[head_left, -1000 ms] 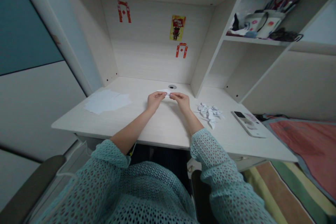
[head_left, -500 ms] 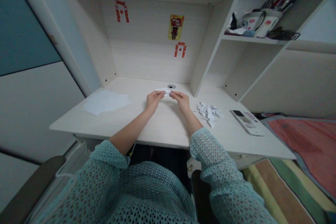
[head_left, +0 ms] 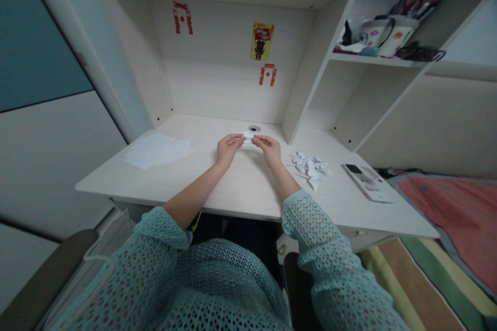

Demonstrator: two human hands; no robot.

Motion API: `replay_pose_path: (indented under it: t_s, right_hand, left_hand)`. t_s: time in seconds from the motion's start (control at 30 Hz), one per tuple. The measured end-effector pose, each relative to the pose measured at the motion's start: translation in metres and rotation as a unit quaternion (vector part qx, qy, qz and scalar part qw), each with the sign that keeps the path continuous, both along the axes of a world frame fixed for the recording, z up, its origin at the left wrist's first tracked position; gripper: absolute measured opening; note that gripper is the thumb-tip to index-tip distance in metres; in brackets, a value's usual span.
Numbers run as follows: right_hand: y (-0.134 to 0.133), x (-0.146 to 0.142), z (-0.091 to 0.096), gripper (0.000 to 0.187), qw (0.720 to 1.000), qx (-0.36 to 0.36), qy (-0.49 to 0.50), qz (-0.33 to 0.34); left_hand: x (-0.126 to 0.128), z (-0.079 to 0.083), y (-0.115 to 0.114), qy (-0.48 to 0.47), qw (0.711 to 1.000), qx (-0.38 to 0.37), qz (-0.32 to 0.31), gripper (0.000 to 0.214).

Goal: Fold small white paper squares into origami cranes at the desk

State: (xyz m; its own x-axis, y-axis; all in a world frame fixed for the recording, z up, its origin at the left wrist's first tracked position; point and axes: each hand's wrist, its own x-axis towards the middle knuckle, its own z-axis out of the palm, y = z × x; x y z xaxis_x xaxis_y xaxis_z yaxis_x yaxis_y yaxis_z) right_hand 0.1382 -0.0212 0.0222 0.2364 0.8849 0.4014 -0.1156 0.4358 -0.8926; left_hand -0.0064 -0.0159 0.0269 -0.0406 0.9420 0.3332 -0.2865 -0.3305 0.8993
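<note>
Between my two hands, just above the far middle of the desk, is a small piece of folded white paper [head_left: 248, 136]. My left hand [head_left: 228, 149] pinches its left side between thumb and fingers. On the other side my right hand [head_left: 269, 149] grips the paper the same way. The fingertips cover much of it, so its exact shape is hidden. To the left lies a spread of flat white paper sheets [head_left: 157, 151]. A pile of small folded paper pieces [head_left: 310, 166] rests right of my right forearm.
A phone [head_left: 366, 182] lies at the right of the white desk [head_left: 236, 191]. Behind my hands is a round cable hole [head_left: 254, 129]. Cups with scissors and pens [head_left: 398, 33] stand on the right shelf. A chair armrest [head_left: 50, 279] is at lower left.
The view has shifted very slightly. Both hands keep their pinch on the folded paper, and less of it shows behind my left fingers. The sheets and the pile stay put.
</note>
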Motion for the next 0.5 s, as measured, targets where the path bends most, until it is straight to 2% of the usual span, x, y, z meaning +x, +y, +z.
replay_pose_path:
  t_s: [0.27, 0.5]
  right_hand:
    - [-0.0027, 0.0016, -0.0017, 0.035, 0.999, -0.013, -0.020, 0.023]
    - [0.0012, 0.0021, -0.0046, 0.035, 1.000, -0.018, -0.003, 0.017]
  left_hand:
    - [-0.0004, -0.0017, 0.0008, 0.008, 1.000, 0.012, 0.010, 0.029]
    - [0.0009, -0.0039, 0.0038, 0.010, 0.999, 0.022, 0.024, 0.027]
